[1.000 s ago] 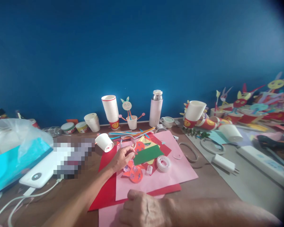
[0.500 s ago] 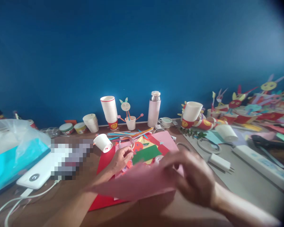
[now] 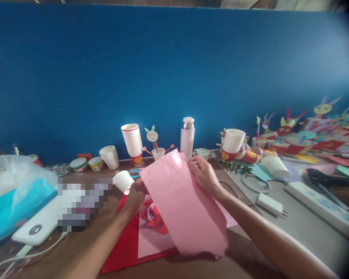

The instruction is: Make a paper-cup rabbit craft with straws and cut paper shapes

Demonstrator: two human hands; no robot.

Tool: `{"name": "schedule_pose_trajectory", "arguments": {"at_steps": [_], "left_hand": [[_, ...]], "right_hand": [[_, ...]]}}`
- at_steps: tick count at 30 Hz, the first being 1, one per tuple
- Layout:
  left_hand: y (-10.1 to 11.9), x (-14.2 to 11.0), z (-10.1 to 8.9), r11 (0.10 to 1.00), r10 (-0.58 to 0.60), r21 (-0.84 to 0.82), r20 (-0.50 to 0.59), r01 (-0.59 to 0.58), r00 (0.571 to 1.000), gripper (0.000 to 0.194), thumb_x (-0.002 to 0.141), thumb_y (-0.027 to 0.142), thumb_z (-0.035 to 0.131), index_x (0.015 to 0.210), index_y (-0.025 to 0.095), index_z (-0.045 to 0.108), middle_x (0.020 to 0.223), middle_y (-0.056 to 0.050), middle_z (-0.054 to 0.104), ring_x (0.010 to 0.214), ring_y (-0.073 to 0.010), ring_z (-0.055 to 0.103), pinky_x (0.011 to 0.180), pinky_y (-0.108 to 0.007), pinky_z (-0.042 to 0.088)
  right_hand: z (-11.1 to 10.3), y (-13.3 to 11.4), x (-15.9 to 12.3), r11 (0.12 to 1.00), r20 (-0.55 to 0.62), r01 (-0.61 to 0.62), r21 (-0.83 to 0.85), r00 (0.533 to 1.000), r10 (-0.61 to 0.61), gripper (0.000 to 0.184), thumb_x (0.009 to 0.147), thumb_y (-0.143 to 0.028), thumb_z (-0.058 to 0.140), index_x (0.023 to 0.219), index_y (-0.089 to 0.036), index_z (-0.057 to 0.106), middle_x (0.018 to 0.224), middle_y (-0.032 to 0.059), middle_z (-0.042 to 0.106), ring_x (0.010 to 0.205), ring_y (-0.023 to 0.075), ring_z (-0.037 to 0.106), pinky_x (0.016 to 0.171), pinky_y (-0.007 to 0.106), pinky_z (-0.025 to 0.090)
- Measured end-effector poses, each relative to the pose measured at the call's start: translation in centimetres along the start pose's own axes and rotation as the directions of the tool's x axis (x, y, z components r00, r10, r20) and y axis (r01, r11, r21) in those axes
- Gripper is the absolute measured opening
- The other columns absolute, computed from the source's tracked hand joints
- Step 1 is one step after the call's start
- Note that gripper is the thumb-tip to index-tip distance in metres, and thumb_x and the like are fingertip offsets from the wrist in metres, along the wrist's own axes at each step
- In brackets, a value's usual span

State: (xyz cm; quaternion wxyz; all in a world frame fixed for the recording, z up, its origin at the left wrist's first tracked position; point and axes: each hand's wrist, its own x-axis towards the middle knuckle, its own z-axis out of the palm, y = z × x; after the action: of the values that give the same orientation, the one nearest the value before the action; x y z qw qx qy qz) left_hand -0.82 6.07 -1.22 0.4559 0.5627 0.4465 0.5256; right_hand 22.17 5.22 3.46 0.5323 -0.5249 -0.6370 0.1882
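Note:
A sheet of pink paper (image 3: 189,209) is raised in front of me, tilted, with an uneven lower edge. Near its upper left corner a faint round outline shows; I cannot tell whether it is drawn or something behind. My right hand (image 3: 203,174) pinches the sheet's upper right edge. At the left corner, my left hand (image 3: 137,192) is closed on the paper, its fingertips partly hidden. Below lie another pink sheet (image 3: 145,246), red cut-out shapes (image 3: 154,217) and a red sheet (image 3: 119,248). A white paper cup (image 3: 123,181) lies on its side beside my left hand.
Along the blue wall stand stacked paper cups (image 3: 131,140), a paper-cup figure (image 3: 152,136), a thermos (image 3: 187,137) and small tubs (image 3: 78,164). Rightward are a power strip (image 3: 322,209), a charger (image 3: 270,204) and several cup figures (image 3: 286,131). A power bank (image 3: 36,228) lies left.
The pink sheet has been lifted and turned to face me. My right hand has moved up and left onto its edge; my left hand has shifted left to the corner. The view has tilted slightly.

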Motion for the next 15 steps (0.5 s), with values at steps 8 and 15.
{"name": "schedule_pose_trajectory", "arguments": {"at_steps": [8, 15], "left_hand": [[1.6, 0.5, -0.8, 0.965, -0.116, -0.233, 0.045, 0.123, 0.992, 0.015, 0.070, 0.030, 0.057, 0.074, 0.017, 0.051, 0.061, 0.002, 0.061, 0.050, -0.0096, 0.056, 0.045, -0.020, 0.038], [3.7, -0.7, -1.7, 0.874, -0.275, -0.167, 0.603, 0.456, 0.749, 0.017, 0.071, 0.030, 0.059, 0.069, 0.016, 0.050, 0.081, -0.011, 0.066, 0.066, -0.0218, 0.064, 0.048, -0.027, 0.044]], "right_hand": [[-7.4, -3.1, 1.2, 0.906, -0.535, 0.307, -0.292, 0.732, -0.421, 0.011, 0.082, -0.023, 0.046, 0.089, -0.018, 0.053, 0.071, 0.0011, 0.052, 0.056, 0.0114, 0.046, 0.051, 0.023, 0.036], [-4.5, -4.4, -3.1, 0.544, 0.191, 0.766, -0.342, 0.624, -0.758, 0.007, 0.080, -0.012, 0.048, 0.081, -0.018, 0.051, 0.067, -0.0001, 0.057, 0.059, 0.0109, 0.051, 0.056, 0.024, 0.037]]}}
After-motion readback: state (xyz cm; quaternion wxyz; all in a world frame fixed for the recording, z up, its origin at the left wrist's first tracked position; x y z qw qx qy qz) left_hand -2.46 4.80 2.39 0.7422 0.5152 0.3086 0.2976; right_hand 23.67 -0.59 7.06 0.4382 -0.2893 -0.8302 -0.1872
